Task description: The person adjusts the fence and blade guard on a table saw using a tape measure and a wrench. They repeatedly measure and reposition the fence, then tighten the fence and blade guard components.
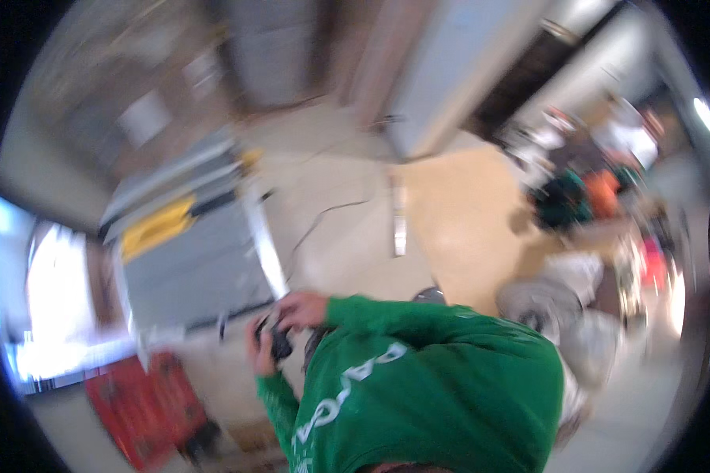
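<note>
My left hand (263, 348) is closed around a small black object (281, 345), whose kind is blurred by motion. My right hand (303, 310) reaches across and has its fingers closed at the top of the same object. Both hands are in front of my green sweatshirt, close to the near right corner of a grey flat-topped machine (193, 276) that looks like a table saw. A yellow part (159, 227) and dark rails lie across its top, and a pale strip (264, 240) runs along its right edge.
A red case (146, 410) is on the floor at the lower left. A dark cable (323, 211) trails over the floor beyond my hands, near a pale narrow strip (400, 217). Full whitish bags (592, 347) and mixed clutter (584, 193) stand at the right. A pale door (442, 75) is at the back.
</note>
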A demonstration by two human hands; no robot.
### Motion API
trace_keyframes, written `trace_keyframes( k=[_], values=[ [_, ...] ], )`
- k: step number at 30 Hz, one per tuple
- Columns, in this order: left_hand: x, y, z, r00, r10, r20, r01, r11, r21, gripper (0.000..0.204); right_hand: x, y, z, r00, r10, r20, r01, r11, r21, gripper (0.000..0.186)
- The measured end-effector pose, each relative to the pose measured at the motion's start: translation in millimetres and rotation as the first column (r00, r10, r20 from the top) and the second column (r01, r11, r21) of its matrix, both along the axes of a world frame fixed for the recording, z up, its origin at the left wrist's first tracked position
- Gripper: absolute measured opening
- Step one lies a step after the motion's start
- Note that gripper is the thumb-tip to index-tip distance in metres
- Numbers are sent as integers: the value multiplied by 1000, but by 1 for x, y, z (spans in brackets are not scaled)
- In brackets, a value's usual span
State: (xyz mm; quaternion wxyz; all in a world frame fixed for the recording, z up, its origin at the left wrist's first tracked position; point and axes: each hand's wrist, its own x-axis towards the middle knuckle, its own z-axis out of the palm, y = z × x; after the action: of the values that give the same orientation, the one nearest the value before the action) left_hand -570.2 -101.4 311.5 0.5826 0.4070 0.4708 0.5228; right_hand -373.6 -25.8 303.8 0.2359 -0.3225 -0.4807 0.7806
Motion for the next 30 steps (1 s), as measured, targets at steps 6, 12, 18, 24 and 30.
trace_keyframes(
  k=[6,12,18,24,30],
  values=[
    [-9,23,29,938,-244,-245,151,926,-345,69,-22,26,-13,952,-145,268,38,929,367,29],
    [-15,36,19,912,-297,-281,148,881,-450,51,17,125,-48,913,-166,373,114,981,157,36],
    [-52,16,9,980,-138,-144,12,760,-650,31,76,297,-34,870,-432,238,453,891,-36,47],
    [-81,20,0,902,29,-430,-327,696,-639,22,-12,360,0,981,-75,176,88,994,-64,30],
    [-114,13,-23,709,146,-690,-653,505,-564,22,-37,380,-39,933,188,307,-234,965,119,40]
  ],
)
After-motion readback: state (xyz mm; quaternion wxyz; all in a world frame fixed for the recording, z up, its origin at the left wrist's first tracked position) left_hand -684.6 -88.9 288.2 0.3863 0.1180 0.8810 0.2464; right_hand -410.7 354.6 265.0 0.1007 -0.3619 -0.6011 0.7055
